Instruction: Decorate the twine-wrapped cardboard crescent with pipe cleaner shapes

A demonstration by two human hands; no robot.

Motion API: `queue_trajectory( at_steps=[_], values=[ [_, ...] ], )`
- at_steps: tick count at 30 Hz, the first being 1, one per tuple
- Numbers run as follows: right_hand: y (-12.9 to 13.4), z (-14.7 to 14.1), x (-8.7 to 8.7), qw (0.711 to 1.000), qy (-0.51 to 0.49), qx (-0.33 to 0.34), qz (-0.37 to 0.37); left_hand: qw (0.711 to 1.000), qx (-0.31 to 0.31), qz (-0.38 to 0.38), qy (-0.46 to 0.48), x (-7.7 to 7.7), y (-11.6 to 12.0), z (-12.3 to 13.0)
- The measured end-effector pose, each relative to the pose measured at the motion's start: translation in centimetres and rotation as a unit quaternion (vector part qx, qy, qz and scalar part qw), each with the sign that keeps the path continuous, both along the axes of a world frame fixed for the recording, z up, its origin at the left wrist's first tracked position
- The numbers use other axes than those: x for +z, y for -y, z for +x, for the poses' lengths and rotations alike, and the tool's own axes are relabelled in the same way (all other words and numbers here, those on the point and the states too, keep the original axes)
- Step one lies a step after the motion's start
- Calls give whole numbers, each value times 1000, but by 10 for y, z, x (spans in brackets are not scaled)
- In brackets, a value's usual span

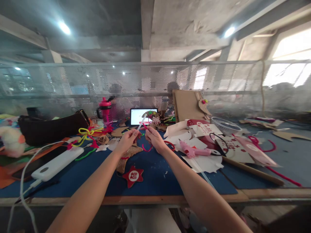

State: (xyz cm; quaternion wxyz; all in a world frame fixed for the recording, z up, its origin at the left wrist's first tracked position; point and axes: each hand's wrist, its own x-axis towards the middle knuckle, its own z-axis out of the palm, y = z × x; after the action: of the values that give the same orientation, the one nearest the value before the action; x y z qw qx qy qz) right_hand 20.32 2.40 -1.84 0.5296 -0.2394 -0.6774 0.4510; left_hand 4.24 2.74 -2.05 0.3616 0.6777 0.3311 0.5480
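Note:
Above the blue mat [155, 181], my left hand [128, 140] pinches a thin white stick [141, 123] that tilts up and to the right. Close beside it, my right hand [155, 139] is closed on a red pipe cleaner [145, 126], whose short end sticks up from the fingers. A red curl also hangs below that hand; whether it is the same piece I cannot tell. Beneath my hands lies a crescent wrapped in twine [128, 155]. Nearer the front edge sits a red star [133, 177] with a white round label.
On the right are a pink glue gun [194, 151], white paper scraps [206, 164] and a cardboard tube [252, 171]. A white power bank [57, 164] with a cable and a black pouch [53, 126] lie left. Behind stand a pink bottle [105, 111] and a lit tablet [136, 116].

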Motion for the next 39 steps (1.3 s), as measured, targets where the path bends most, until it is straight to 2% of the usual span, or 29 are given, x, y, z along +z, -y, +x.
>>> queue_trajectory(
  at_steps=[3, 8, 12, 18, 22, 25, 29, 32, 39],
  values=[
    [4, 2, 5, 999, 4, 38, -14, 1000, -14, -1, -22, 3, 4, 0],
    [-1, 5, 5, 999, 34, 6, -4, 998, -32, -7, -55, 7, 7, 0],
    [-3, 6, 4, 997, 67, 25, 12, 995, -13, 11, -101, 6, 7, -1],
    [4, 9, 8, 996, 60, 54, -45, 997, -15, 15, -68, 5, 8, -2],
    [4, 8, 6, 993, 14, 77, -87, 996, -4, 26, -83, 8, 13, 1],
    [4, 7, 4, 990, -11, 59, -127, 997, -43, 13, -59, 10, 17, 4],
    [6, 5, 7, 987, 10, 34, -154, 993, -103, -56, 20, 9, 19, 5],
    [7, 5, 8, 987, 29, 44, -151, 992, -89, -85, 17, 7, 16, 4],
    [8, 3, 6, 986, 23, 61, -152, 995, -62, -30, -74, 8, 15, 7]
  ],
)
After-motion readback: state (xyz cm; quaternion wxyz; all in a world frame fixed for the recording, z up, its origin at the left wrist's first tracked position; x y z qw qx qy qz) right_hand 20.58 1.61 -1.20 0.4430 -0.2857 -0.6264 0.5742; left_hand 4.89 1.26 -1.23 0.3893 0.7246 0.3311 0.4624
